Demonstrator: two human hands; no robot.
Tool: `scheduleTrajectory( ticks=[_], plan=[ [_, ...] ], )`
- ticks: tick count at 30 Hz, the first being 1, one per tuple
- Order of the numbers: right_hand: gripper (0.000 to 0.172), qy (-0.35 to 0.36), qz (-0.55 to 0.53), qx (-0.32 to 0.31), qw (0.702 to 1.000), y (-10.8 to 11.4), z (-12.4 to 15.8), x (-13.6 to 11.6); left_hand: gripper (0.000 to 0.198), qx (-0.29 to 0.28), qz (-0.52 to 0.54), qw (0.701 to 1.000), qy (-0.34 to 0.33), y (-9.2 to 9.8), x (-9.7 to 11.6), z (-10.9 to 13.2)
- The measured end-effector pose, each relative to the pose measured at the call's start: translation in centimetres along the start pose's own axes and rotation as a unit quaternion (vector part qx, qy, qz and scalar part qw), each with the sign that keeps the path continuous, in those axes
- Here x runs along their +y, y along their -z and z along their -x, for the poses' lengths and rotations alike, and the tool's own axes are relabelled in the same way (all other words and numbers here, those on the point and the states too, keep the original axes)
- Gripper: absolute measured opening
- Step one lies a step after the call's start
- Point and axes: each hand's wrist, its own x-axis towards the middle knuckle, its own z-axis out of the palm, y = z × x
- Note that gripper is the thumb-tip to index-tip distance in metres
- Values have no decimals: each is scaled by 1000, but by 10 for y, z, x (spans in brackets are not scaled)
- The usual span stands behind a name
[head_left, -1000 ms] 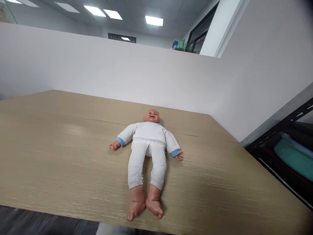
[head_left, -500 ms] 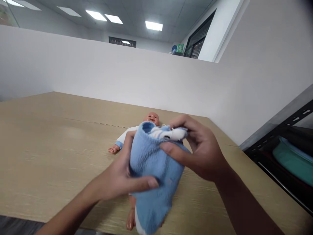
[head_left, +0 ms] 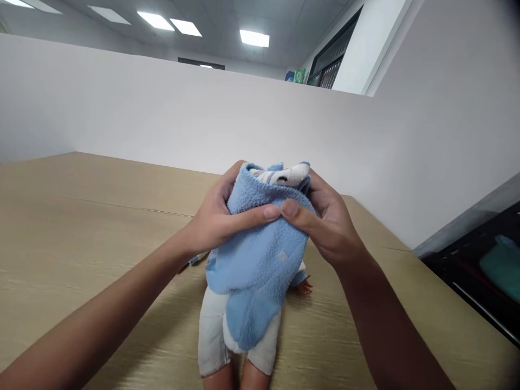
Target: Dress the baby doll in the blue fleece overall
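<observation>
A small blue fleece garment (head_left: 260,260) is bunched up and held above a baby doll (head_left: 219,336) that lies on its back on the wooden table (head_left: 81,238). My left hand (head_left: 215,219) grips the garment's left side, thumb across its front. On the other side my right hand (head_left: 327,222) is closed on it, thumb meeting the left thumb. The garment hides the doll's head and chest. Only the white trouser legs and one small hand of the doll show below it.
A white partition wall (head_left: 162,119) runs along the table's far edge. At the right stands a dark metal shelf (head_left: 471,271) holding something teal (head_left: 501,271). Ceiling lights show above the partition.
Both hands came into view carrying the blue garment, then rose and moved over the doll's upper body. The doll has not moved on the table.
</observation>
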Motion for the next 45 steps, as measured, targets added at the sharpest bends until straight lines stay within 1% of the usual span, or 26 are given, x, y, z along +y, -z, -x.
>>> scheduleTrajectory(
  ticks=[3,6,8,10,12,13,15,17,19,23,25,28,30,32,34,35,37,39,41,42,43,45],
  plan=[
    [50,-17,5,-32,999,14,1,7,50,17,17,1000,-6,-5,-5,-7],
    [60,-12,8,-81,997,29,-1,15,53,36,60,997,23,-2,-10,-11],
    [61,0,11,-106,994,34,-3,22,51,52,95,993,54,4,-11,-14],
    [49,9,13,-111,994,35,-4,28,42,55,131,986,90,12,-11,-16],
    [33,15,15,-100,995,31,-5,30,32,40,156,979,123,22,-12,-18],
    [26,20,13,-91,996,28,-6,30,32,31,165,977,133,27,-13,-19],
    [18,39,-2,-68,997,20,-5,28,39,23,173,974,146,35,-18,-20],
    [16,54,-33,-38,997,12,-5,24,52,26,169,974,148,40,-22,-21],
    [18,58,-66,4,996,6,-3,22,58,18,149,979,137,43,-25,-21],
    [23,61,-80,74,992,2,-2,22,55,-28,100,990,99,46,-23,-22],
    [22,69,-77,97,990,2,-3,24,54,-22,70,994,83,50,-21,-24],
    [19,76,-69,121,987,3,-3,26,54,5,-44,998,54,55,-17,-26],
    [19,80,-43,134,987,2,-2,25,52,1,-137,991,11,55,-10,-24],
    [19,84,1,145,986,-2,0,21,52,-37,-194,979,-51,50,0,-20],
    [18,88,43,151,984,-8,1,14,55,-96,-212,968,-97,39,13,-14],
    [18,89,57,152,983,-12,2,10,55,-119,-212,964,-108,33,19,-12],
    [17,89,64,160,981,-20,3,2,48,-139,-209,962,-106,22,31,-8],
    [17,80,46,163,982,-24,3,-3,32,-138,-202,966,-85,16,37,-7],
    [19,64,21,140,988,-21,2,-3,23,-140,-183,972,-52,16,39,-7],
    [24,55,6,109,993,-17,1,0,22,-137,-163,976,-36,19,38,-8],
    [32,45,-10,63,997,-11,1,3,21,-126,-132,983,-22,21,37,-8],
    [53,17,-32,-67,997,5,0,13,22,-90,-51,995,4,27,34,-9]
  ],
)
